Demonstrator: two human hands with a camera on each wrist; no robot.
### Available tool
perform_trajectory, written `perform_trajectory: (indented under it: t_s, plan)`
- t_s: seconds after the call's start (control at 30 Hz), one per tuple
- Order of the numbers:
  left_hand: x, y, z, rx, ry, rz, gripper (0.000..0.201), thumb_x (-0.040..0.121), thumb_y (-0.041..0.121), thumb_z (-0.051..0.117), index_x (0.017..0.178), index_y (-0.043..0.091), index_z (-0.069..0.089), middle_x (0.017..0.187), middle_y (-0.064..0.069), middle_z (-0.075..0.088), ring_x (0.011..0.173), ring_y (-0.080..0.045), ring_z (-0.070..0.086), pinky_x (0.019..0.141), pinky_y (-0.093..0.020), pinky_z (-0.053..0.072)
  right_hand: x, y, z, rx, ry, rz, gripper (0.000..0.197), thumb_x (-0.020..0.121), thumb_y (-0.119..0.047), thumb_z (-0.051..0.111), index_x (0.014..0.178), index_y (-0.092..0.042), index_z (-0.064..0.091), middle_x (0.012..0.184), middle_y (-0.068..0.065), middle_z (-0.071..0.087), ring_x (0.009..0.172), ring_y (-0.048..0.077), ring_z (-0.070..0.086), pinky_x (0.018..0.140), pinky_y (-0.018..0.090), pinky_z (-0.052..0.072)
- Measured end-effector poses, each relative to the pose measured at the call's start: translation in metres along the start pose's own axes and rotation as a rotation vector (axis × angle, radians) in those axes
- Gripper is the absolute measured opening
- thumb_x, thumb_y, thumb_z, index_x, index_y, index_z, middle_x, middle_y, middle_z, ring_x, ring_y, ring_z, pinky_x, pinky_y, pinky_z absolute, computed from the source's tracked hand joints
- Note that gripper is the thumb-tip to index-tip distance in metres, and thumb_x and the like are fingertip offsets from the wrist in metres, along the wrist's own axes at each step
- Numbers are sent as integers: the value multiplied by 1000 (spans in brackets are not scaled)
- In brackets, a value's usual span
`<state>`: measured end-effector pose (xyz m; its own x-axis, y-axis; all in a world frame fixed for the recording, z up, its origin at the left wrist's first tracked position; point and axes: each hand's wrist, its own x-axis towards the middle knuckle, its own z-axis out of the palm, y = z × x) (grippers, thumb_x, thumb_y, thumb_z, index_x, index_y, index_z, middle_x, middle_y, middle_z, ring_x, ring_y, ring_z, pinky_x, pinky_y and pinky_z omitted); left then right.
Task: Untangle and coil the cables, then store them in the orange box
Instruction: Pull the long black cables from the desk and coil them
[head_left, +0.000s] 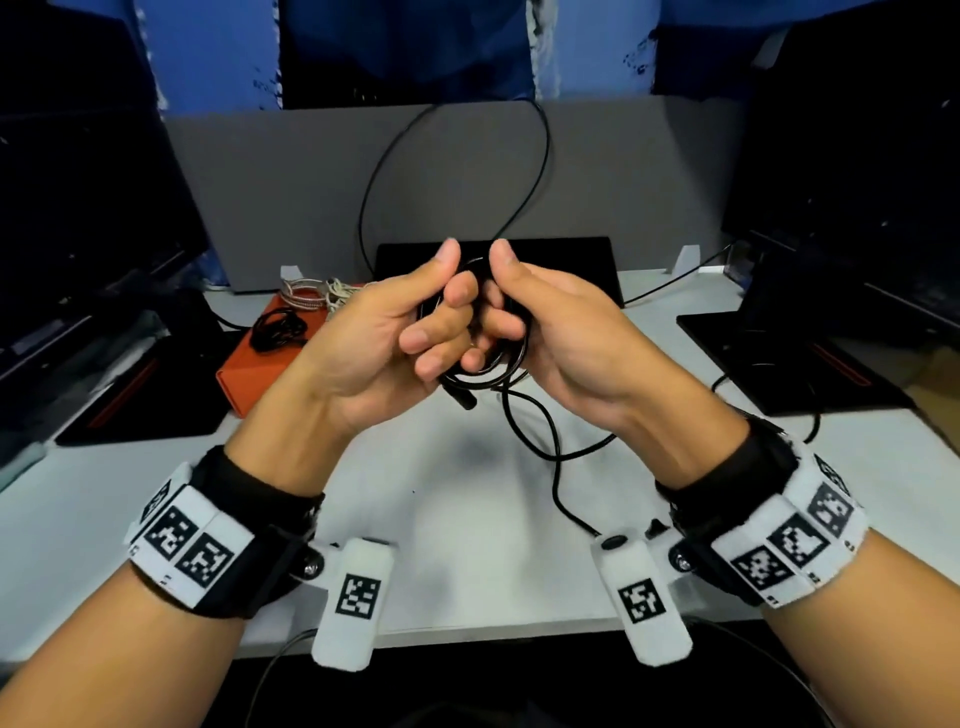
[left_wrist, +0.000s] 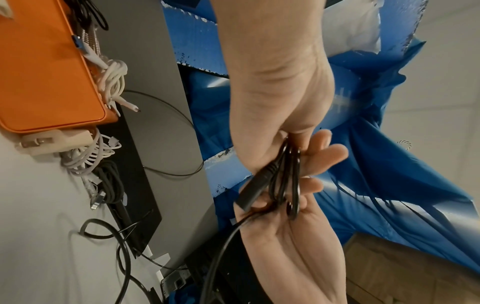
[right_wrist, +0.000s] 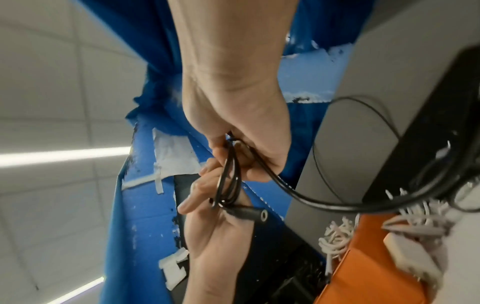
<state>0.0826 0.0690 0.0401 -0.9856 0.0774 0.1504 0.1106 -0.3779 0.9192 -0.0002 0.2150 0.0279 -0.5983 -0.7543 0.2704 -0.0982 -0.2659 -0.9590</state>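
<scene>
Both hands are raised above the white table (head_left: 467, 519), close together. My left hand (head_left: 431, 322) and right hand (head_left: 524, 312) curl round a small coil of thin black cable (head_left: 488, 364). Its barrel plug (head_left: 462, 400) pokes out below the left fingers. One loose loop (head_left: 545, 156) arches up behind the hands, and a tail (head_left: 556, 467) trails over the table. In the wrist views my left hand (left_wrist: 285, 127) and right hand (right_wrist: 239, 123) pinch the coil (right_wrist: 228, 185). The orange box (head_left: 234, 379) sits at the left with a black cable bundle (head_left: 278, 330) in it.
A silver braided cable (head_left: 304, 296) and white cables with a charger (left_wrist: 85, 152) lie at the box's far end. A grey partition (head_left: 311, 182) stands behind, with a black monitor base (head_left: 571, 260) in front of it. Dark monitors flank the table on both sides.
</scene>
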Motion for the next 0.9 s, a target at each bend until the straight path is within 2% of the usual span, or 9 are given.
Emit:
perform_trajectory:
  t_s: [0.1, 0.17, 0.27, 0.4, 0.47, 0.53, 0.6, 0.77, 0.9]
  plan:
    - [-3, 3, 5, 8, -16, -5, 50, 106, 42, 33, 68, 18, 56, 37, 8, 38, 36, -10, 46, 66, -25, 53, -2, -3, 9, 124, 73, -5, 42, 107, -43, 50, 77, -14, 44, 58, -2, 25, 57, 19, 35, 60, 28, 47]
    - [-4, 2, 11, 16, -24, -15, 54, 103, 48, 31, 65, 16, 55, 36, 4, 38, 39, -14, 50, 67, -26, 54, -1, -3, 13, 41, 151, -63, 53, 106, -46, 50, 76, -3, 47, 56, 0, 26, 55, 29, 33, 51, 26, 42]
    - [-4, 0, 16, 120, -17, -13, 60, 102, 53, 29, 59, 16, 48, 41, 0, 40, 50, -19, 54, 76, -27, 52, 2, 1, 12, -149, 221, -200, 72, 99, -56, 54, 90, 14, 52, 63, 28, 50, 54, 53, 52, 45, 28, 42]
    - [-6, -2, 18, 156, -40, 8, 58, 104, 47, 31, 56, 16, 42, 48, -2, 40, 55, -22, 52, 72, -25, 53, 2, 0, 14, -192, 288, -296, 72, 97, -60, 55, 86, 11, 51, 82, 45, 54, 58, 55, 60, 39, 45, 47]
    - [-5, -5, 17, 108, -54, 25, 56, 106, 43, 32, 58, 18, 44, 47, 2, 37, 49, -18, 47, 74, -27, 51, 2, 0, 14, -176, 321, -254, 67, 100, -56, 55, 79, 8, 46, 74, 42, 49, 54, 43, 51, 38, 36, 43]
    - [-2, -10, 18, 0, -56, 53, 53, 108, 40, 33, 61, 20, 45, 46, 7, 34, 41, -11, 37, 71, -28, 48, 3, -2, 12, -147, 324, -219, 55, 104, -45, 55, 66, -7, 43, 59, 22, 40, 49, 24, 39, 41, 27, 37]
    - [2, -14, 18, -103, -37, 88, 51, 109, 38, 34, 62, 20, 45, 45, 10, 30, 36, -7, 26, 62, -25, 46, 4, -5, 8, -155, 298, -220, 49, 106, -39, 53, 65, -14, 43, 54, 3, 35, 48, 14, 35, 46, 29, 37]
    - [3, -17, 22, -156, -27, 143, 49, 108, 38, 36, 63, 21, 47, 46, 9, 22, 36, -9, 15, 50, -21, 36, 3, -6, 10, -242, 301, -274, 50, 108, -42, 49, 66, -14, 42, 54, 0, 38, 51, 15, 38, 52, 36, 38]
    - [1, -23, 27, -151, -66, 142, 46, 104, 38, 41, 61, 21, 45, 44, 10, 33, 36, -9, 15, 49, -22, 34, 1, 0, 17, -326, 497, -449, 61, 103, -49, 49, 62, -7, 33, 56, 14, 35, 53, 27, 34, 51, 42, 35]
